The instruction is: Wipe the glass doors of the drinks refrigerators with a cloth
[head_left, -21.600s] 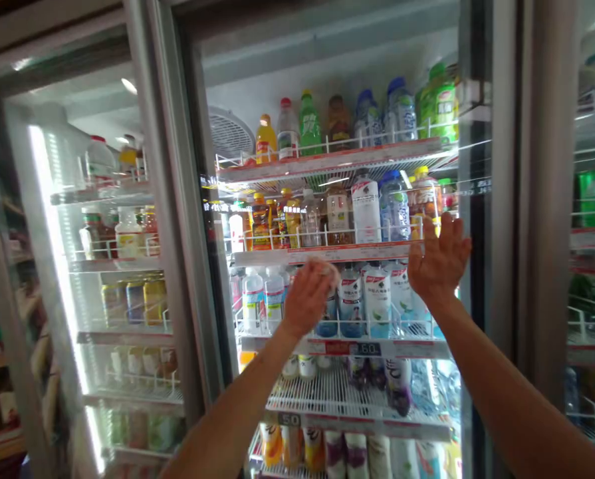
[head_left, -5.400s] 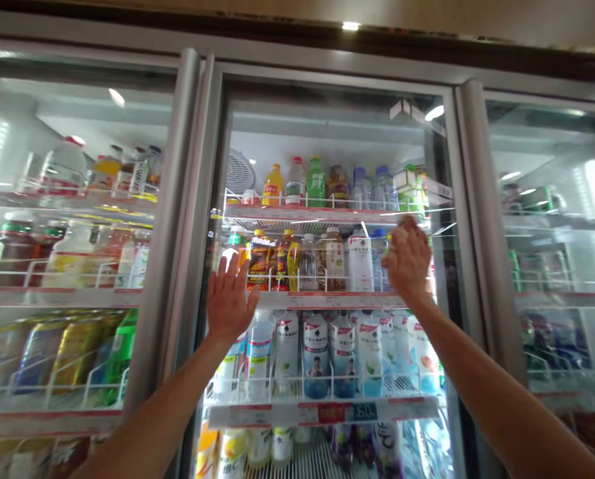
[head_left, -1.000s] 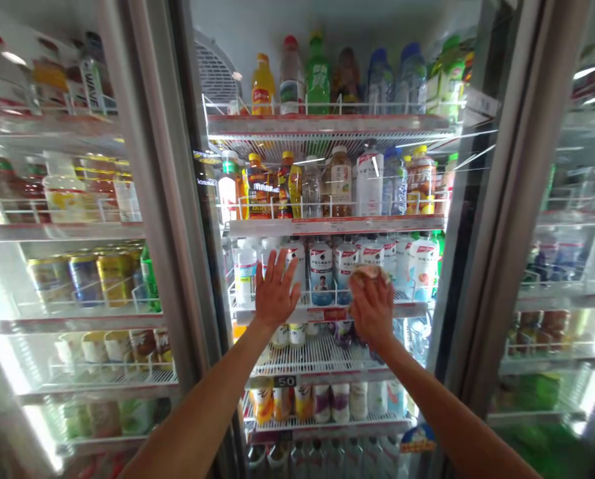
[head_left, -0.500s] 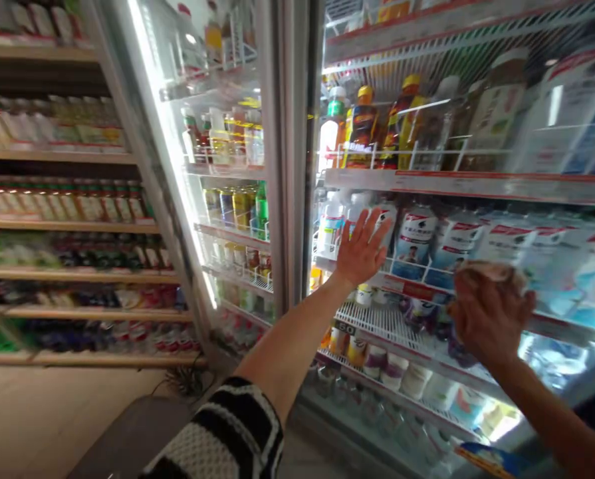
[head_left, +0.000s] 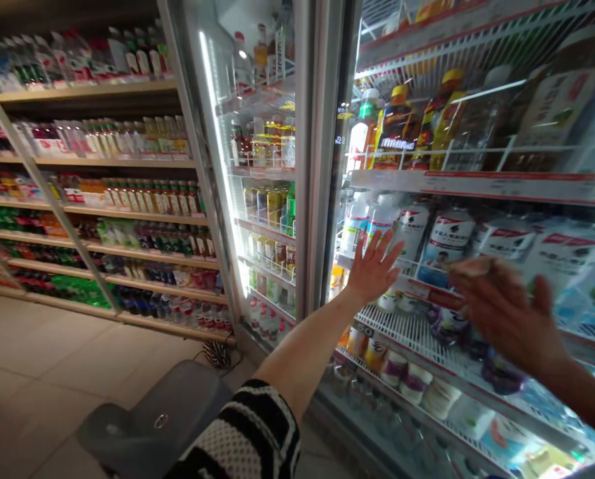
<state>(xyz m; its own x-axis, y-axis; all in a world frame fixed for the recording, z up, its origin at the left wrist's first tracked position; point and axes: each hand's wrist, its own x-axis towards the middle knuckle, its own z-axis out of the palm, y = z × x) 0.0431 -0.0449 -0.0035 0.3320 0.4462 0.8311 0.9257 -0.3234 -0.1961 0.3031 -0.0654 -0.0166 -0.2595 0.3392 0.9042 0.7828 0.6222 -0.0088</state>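
My left hand (head_left: 374, 269) lies with fingers spread against the glass door (head_left: 401, 432) of a lit drinks fridge, in front of bottles with white labels. To its right, my right hand (head_left: 519, 322) is at the same glass, a little lower and blurred by motion. Under its fingers is a crumpled pale cloth (head_left: 476, 266), mostly covered by the hand. Behind the glass between the hands stands a large bottle with a white, red and blue label (head_left: 445, 243).
A second fridge section (head_left: 264, 199) stands left of the metal door frame (head_left: 310, 166). Further left, shelves (head_left: 112, 163) carry rows of bottles. A grey plastic stool or bin-like object (head_left: 177, 412) stands on the tiled floor (head_left: 22, 399), near a coiled striped cable (head_left: 216, 352).
The view has turned left, bringing more shelving and the grey object into sight. My right hand has tilted and shifted on the glass with the cloth; my left hand stays spread.
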